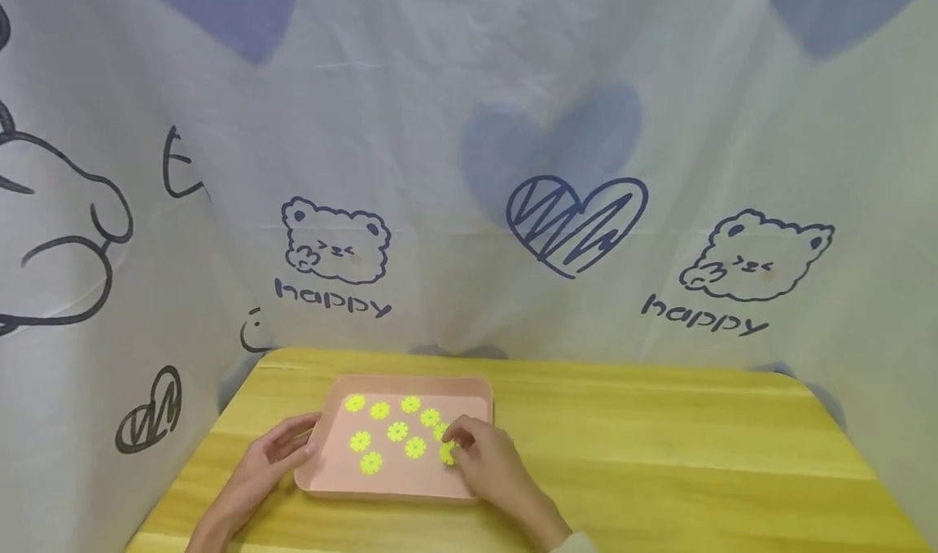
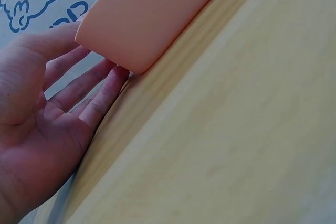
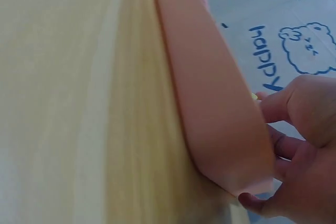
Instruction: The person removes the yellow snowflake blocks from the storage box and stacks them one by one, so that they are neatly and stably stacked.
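Note:
A shallow pink tray point(image 1: 399, 484) sits on the table, with several yellow flower-shaped pieces point(image 1: 397, 432) scattered over its floor. My left hand point(image 1: 256, 459) holds the tray's left side, thumb at the rim and fingers against the outer wall. In the left wrist view, those fingertips meet the corner of the tray point(image 2: 147, 14). Over the tray's right side, my right hand point(image 1: 494, 459) pinches a yellow flower-shaped piece point(image 1: 448, 454), partly hidden by the thumb. A sliver of yellow point(image 3: 254, 96) shows at its fingertips above the tray wall point(image 3: 210, 82) in the right wrist view.
The wooden table point(image 1: 659, 447) extends right of the tray. A pale curtain point(image 1: 440, 292) printed with hearts, bears and "happy" hangs behind the table's back edge and along its left side.

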`<state>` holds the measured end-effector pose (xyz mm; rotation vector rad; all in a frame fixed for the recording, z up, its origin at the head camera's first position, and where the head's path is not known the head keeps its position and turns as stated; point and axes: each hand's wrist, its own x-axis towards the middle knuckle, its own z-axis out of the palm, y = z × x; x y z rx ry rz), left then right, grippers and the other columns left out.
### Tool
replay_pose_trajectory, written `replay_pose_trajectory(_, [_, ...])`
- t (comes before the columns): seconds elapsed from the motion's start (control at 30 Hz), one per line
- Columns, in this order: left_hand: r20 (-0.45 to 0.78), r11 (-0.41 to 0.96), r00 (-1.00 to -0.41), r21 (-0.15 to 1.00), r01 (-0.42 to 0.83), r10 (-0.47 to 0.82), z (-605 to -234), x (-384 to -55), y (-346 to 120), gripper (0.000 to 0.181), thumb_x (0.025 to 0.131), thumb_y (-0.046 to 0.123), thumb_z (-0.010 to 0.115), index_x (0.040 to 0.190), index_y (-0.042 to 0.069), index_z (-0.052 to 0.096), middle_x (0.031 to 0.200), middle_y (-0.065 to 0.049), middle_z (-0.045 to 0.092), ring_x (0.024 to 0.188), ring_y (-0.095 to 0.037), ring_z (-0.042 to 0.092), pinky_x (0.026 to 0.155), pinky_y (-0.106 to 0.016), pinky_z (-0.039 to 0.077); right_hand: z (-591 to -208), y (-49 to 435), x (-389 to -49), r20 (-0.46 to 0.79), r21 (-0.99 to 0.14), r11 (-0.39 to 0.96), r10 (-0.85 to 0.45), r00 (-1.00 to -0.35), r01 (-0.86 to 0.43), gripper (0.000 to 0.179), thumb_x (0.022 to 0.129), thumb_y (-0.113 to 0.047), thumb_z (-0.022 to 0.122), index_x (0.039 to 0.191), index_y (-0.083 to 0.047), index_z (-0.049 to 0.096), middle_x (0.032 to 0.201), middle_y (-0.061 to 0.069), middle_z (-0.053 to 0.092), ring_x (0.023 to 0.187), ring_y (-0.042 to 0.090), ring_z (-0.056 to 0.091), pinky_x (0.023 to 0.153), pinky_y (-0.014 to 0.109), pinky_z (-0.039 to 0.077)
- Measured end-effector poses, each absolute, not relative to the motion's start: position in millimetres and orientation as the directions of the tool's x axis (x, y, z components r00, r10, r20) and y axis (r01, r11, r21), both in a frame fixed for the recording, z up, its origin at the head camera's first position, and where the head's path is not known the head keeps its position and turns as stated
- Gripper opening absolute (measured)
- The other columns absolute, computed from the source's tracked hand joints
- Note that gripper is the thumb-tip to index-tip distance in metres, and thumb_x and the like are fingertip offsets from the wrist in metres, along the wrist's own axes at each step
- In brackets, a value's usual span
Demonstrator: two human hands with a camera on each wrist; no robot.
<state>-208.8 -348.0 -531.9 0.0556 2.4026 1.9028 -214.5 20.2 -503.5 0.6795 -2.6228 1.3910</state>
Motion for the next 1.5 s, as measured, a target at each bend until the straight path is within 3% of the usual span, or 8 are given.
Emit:
replay_pose_trajectory(0.27, [-0.053,0.221,-0.995,0.975,-0.034,0.084,-528.0,-210.0,-340.4,0.059,0.100,0.024,0.070,0.151,0.004,0.047,0.156,-0.016,0.045,0.137,-0.023,0.050,0.101,-0.017,0.047,-489.0,48.6,-210.2,0.326,-0.811,0.422,-0.250,-0.912,-0.405,0.022,0.095,0.005,0.064,0.105,-0.013,0.071,0.101,-0.003,0.068,0.090,0.013,0.062,0.080,0.028,0.056])
replay_pose_trajectory(0.5, [-0.056,0.209,-0.995,0.977,-0.036,0.087,-528.1,-211.0,-340.9,0.059,0.100,0.023,0.070,0.151,0.004,0.047,0.156,-0.016,0.045,0.136,-0.026,0.052,0.100,-0.019,0.049,-490.8,70.8,-208.9,0.239,-0.925,0.247,-0.212,-0.948,-0.288,0.022,0.097,0.008,0.060,0.116,0.000,0.067,0.106,0.012,0.061,0.080,0.024,0.072,0.069,0.037,0.064])
replay_pose_trajectory(0.63, [-0.039,0.220,-0.995,0.975,-0.018,0.088,-523.5,-209.2,-342.9,0.059,0.100,0.021,0.069,0.151,0.002,0.046,0.157,-0.019,0.044,0.141,-0.038,0.045,0.100,-0.018,0.048,-493.4,79.5,-210.6,0.188,-0.957,0.188,-0.187,-0.964,-0.223,0.022,0.096,0.009,0.061,0.116,0.004,0.066,0.113,0.018,0.063,0.084,0.026,0.073,0.073,0.039,0.064])
replay_pose_trajectory(0.77, [-0.033,0.228,-0.996,0.974,-0.012,0.087,-523.9,-210.4,-344.7,0.059,0.100,0.022,0.069,0.151,0.002,0.046,0.156,-0.020,0.044,0.139,-0.034,0.048,0.100,-0.018,0.048,-494.9,88.9,-211.5,0.143,-0.977,0.136,-0.143,-0.979,-0.163,0.023,0.094,0.010,0.064,0.116,0.006,0.067,0.118,0.021,0.064,0.088,0.028,0.072,0.073,0.037,0.064])
replay_pose_trajectory(0.97, [-0.045,0.221,-0.996,0.975,-0.028,0.075,-528.2,-209.9,-346.7,0.058,0.100,0.023,0.070,0.150,0.004,0.048,0.156,-0.017,0.046,0.130,-0.015,0.056,0.100,-0.019,0.049,-499.7,99.1,-208.5,0.086,-0.986,0.134,-0.067,-0.994,-0.095,0.022,0.093,0.010,0.065,0.114,0.004,0.068,0.114,0.019,0.062,0.075,0.031,0.072,0.057,0.032,0.062])
replay_pose_trajectory(1.17, [-0.047,0.215,-0.996,0.976,-0.030,0.073,-531.7,-206.5,-346.5,0.058,0.100,0.021,0.069,0.151,0.003,0.047,0.155,-0.018,0.046,0.136,-0.028,0.052,0.100,-0.018,0.048,-508.1,107.3,-208.9,0.091,-0.989,0.116,-0.012,-0.996,-0.092,0.022,0.092,0.013,0.065,0.113,0.007,0.068,0.106,0.019,0.065,0.075,0.030,0.073,0.058,0.034,0.062])
replay_pose_trajectory(1.4, [-0.063,0.204,-0.996,0.978,-0.049,0.062,-531.4,-207.5,-345.6,0.059,0.100,0.023,0.070,0.150,0.003,0.048,0.155,-0.018,0.047,0.135,-0.028,0.053,0.099,-0.019,0.049,-513.4,115.4,-211.2,0.094,-0.983,0.160,-0.006,-0.996,-0.094,0.021,0.095,0.010,0.064,0.114,0.005,0.068,0.107,0.016,0.064,0.067,0.028,0.070,0.050,0.030,0.057])
replay_pose_trajectory(1.5, [-0.056,0.203,-0.996,0.978,-0.040,0.073,-530.4,-207.2,-346.1,0.059,0.100,0.022,0.069,0.151,0.002,0.046,0.156,-0.019,0.045,0.136,-0.028,0.052,0.100,-0.019,0.049,-515.3,118.4,-213.2,0.093,-0.985,0.147,-0.016,-0.996,-0.095,0.022,0.095,0.011,0.063,0.116,0.006,0.067,0.107,0.018,0.065,0.070,0.028,0.070,0.055,0.030,0.060])
